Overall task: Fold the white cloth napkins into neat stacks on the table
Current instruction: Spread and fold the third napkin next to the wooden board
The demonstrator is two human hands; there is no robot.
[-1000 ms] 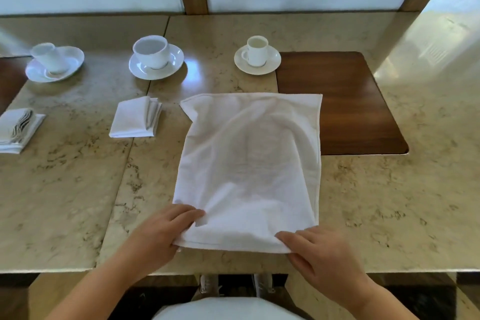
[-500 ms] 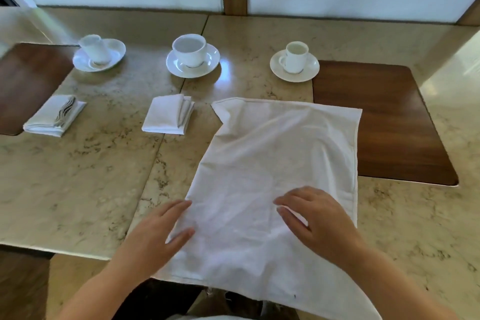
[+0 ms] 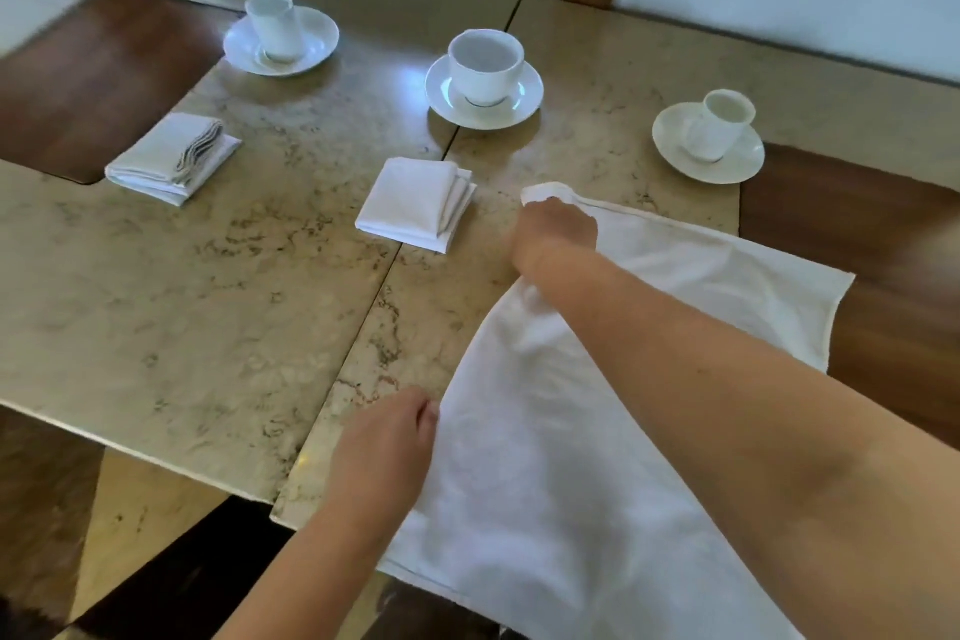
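Observation:
A large white cloth napkin (image 3: 545,442) lies spread on the marble table (image 3: 208,317), its near edge hanging over the table's front. My right hand (image 3: 553,239) reaches across it and grips its far left corner, which is bunched above the fingers. My left hand (image 3: 387,447) rests at the napkin's left edge near the table front, fingers curled against the cloth. Two folded white napkins lie to the left: one (image 3: 415,203) in the middle, one (image 3: 171,156) farther left.
Three white cups on saucers stand along the back: left (image 3: 280,36), middle (image 3: 485,75), right (image 3: 711,135). Dark wood insets sit at the far left (image 3: 88,83) and right (image 3: 883,276). A seam (image 3: 384,276) divides two tabletops.
My right hand has moved from the napkin's middle out to its far left corner and closed on it. My left hand stayed at the left edge. The view swung left and closer.

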